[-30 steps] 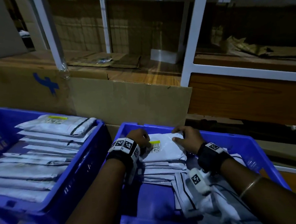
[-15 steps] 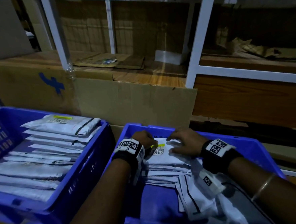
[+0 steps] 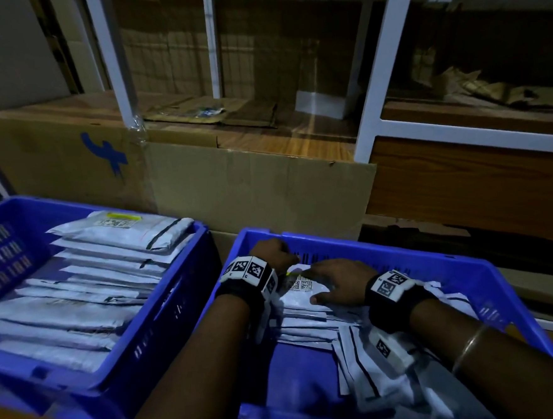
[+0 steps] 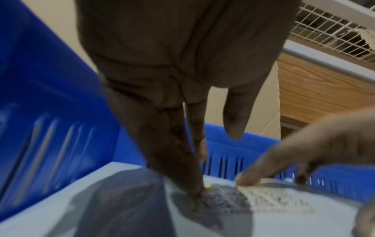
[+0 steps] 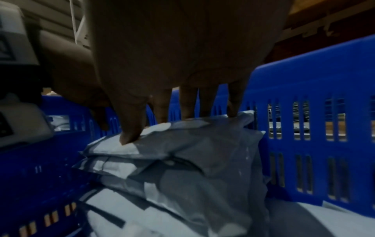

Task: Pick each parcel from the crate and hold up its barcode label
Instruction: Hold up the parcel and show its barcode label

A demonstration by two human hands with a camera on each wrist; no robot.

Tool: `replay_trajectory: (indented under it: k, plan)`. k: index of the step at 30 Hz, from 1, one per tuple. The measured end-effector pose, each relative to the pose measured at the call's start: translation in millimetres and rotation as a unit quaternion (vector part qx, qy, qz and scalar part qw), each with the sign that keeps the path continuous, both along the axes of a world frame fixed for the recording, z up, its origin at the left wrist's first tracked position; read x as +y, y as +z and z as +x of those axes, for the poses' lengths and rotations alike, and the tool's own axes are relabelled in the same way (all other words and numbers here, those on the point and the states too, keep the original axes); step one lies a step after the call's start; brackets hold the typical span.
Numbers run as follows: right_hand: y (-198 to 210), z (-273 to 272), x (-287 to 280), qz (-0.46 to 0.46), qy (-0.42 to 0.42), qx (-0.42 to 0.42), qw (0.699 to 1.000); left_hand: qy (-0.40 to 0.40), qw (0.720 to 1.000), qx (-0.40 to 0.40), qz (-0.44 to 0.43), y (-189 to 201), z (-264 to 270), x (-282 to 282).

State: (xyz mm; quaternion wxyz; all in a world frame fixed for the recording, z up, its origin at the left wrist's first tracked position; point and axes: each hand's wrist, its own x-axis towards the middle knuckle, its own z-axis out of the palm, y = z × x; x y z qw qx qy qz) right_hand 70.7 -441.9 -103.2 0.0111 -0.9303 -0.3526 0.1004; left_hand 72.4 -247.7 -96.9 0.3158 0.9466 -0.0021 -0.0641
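2 blue crates sit side by side. Left crate [image 3: 188, 271] holds a fanned row of grey parcels, the rearmost [image 3: 122, 230] lying label up. Right crate [image 3: 436, 263] holds a shorter stack, plus loose parcels [image 3: 371, 366] slumped toward its near corner.

Both hands are down on the stack's top parcel [image 3: 302, 297], which lies flat at the far end of the right crate. Left hand [image 3: 273, 252] has its fingers [image 4: 178, 160] nearly straight, tips pressing the left end of the barcode label [image 3: 301, 285]; it grips nothing. Right hand [image 3: 339, 280] is spread over the parcel's right side, its thumb [image 5: 129, 128] pressing the near edge and fingers reaching past the far edge. Whether those fingers curl under is hidden, so I cannot tell if it has a hold yet.

Judging from this, the lift has not begun. The film looks slick and the parcels are stacked tight, so a thumb dragging along the edge could pull 2 up together or skid the top one off. Fingers left on the label would cover the code when shown. Nearby loose parcels could slide further if the stack is jolted.
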Motion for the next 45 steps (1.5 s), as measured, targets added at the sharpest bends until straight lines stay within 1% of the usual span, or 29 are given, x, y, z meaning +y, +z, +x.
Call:
replay_trajectory:
  k: [3,6,9,12,16,21,24,27,30,33,36,39,45]
  plan:
    - [2,1,-6,0.034,-0.010,-0.007,0.999,0.007,1.000,0.013,0.000,-2,0,0]
    - [4,5,-16,0.027,-0.028,-0.024,0.999,0.010,1.000,0.022,0.008,-1,0,0]
    - [0,8,-23,0.014,-0.044,-0.005,0.999,0.010,0.999,0.033,0.002,-2,1,0]
    - [-3,5,-26,0.020,-0.049,0.016,0.998,0.007,0.999,0.028,0.016,-3,-1,-3]
    - [1,1,-27,0.053,-0.051,0.008,0.997,-0.019,0.998,0.012,0.059,-1,-6,-14]
    - [0,-7,-27,0.067,-0.046,0.019,0.996,-0.057,0.995,0.025,0.073,-4,-6,-19]
    - [7,-10,-33,0.107,-0.065,0.028,0.992,-0.065,0.994,0.023,0.085,-2,-7,-19]
    - [23,-16,-47,0.157,-0.095,0.022,0.983,-0.074,0.995,0.018,0.066,2,-9,-23]
    - [39,-21,-68,0.174,-0.133,0.028,0.975,-0.080,0.997,-0.005,0.018,7,-15,-31]
    - [50,-26,-93,0.137,-0.154,0.033,0.978,-0.089,0.996,-0.025,-0.012,9,-19,-42]
    - [55,-36,-114,0.084,-0.180,0.023,0.980,-0.116,0.993,-0.027,-0.020,12,-23,-53]
    - [57,-44,-132,0.020,-0.194,0.035,0.980,-0.152,0.988,-0.023,-0.014,15,-28,-61]
    - [54,-52,-153,-0.027,-0.253,0.025,0.967,-0.191,0.981,-0.004,-0.040,19,-37,-70]
